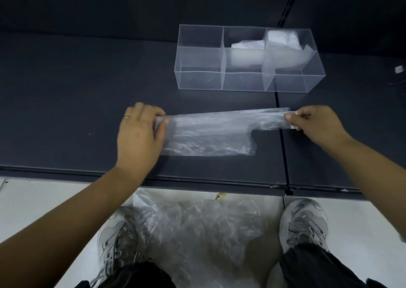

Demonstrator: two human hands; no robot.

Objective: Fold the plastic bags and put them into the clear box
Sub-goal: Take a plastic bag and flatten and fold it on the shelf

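A clear plastic bag lies flat and stretched lengthwise on the dark table. My left hand pinches the bag's left end between thumb and fingers. My right hand pinches the narrow handle end on the right. Behind them stands the clear box with several compartments. Folded white bags sit in its middle and right compartments; the left one holds nothing.
A heap of crumpled clear bags lies on the white floor between my two grey shoes, below the table's front edge. A seam runs across the table near my right hand. A small object sits at far right.
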